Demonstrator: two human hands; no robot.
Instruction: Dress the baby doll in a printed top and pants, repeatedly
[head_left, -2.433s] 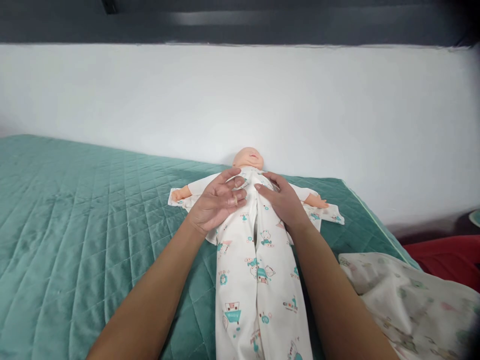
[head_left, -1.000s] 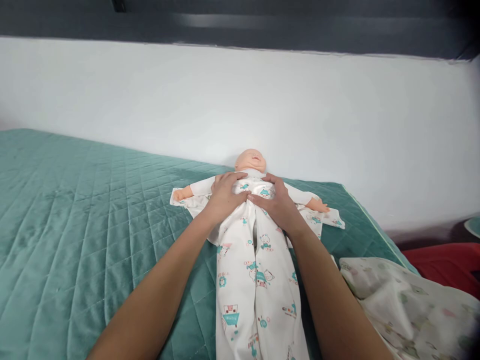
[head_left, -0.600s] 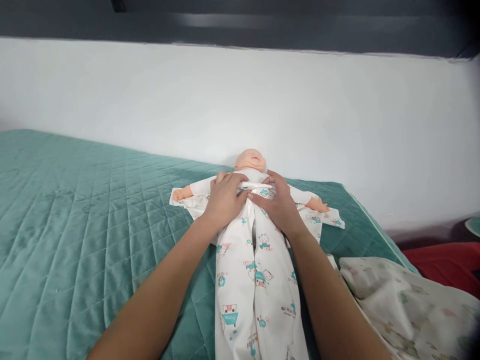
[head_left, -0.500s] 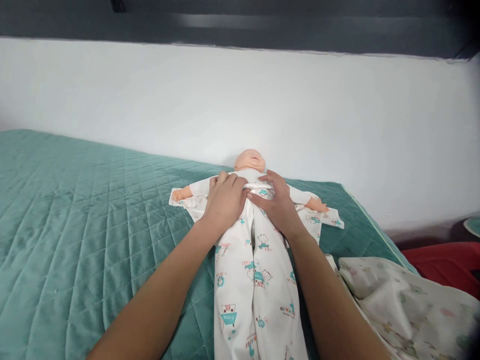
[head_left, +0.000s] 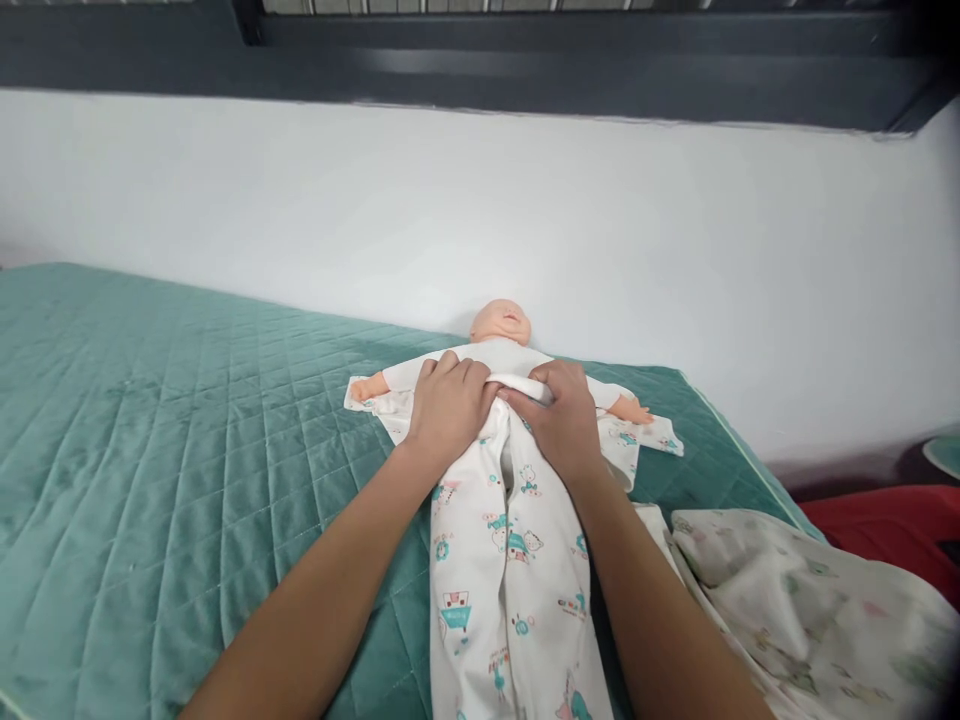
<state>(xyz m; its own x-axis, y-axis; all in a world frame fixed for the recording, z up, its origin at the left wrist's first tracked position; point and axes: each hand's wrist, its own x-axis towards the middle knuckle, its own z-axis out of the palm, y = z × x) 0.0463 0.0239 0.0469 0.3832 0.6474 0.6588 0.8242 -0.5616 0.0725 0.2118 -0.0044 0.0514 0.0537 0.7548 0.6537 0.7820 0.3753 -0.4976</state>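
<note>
A baby doll [head_left: 500, 321] lies on its back with arms spread, its head toward the wall. White printed pants [head_left: 517, 560] cover its legs and reach toward me. My left hand [head_left: 450, 405] is closed on the left part of the waistband. Opposite it, my right hand [head_left: 562, 415] pinches the waistband's right part, thumb and fingers together. The white waistband [head_left: 517, 383] shows between the two hands, over the doll's white top [head_left: 499, 354]. A printed shirt [head_left: 624, 440] lies spread under the doll's arms.
The green quilted mat [head_left: 225, 450] lies beneath everything. A crumpled printed cloth [head_left: 810, 600] is at the lower right, with a red object [head_left: 885, 525] behind it. A white wall [head_left: 450, 210] rises behind, below a dark frame [head_left: 525, 65].
My right fingers have closed in and moved slightly down onto the waistband. More of the white band shows between my hands. The view has tilted up slightly.
</note>
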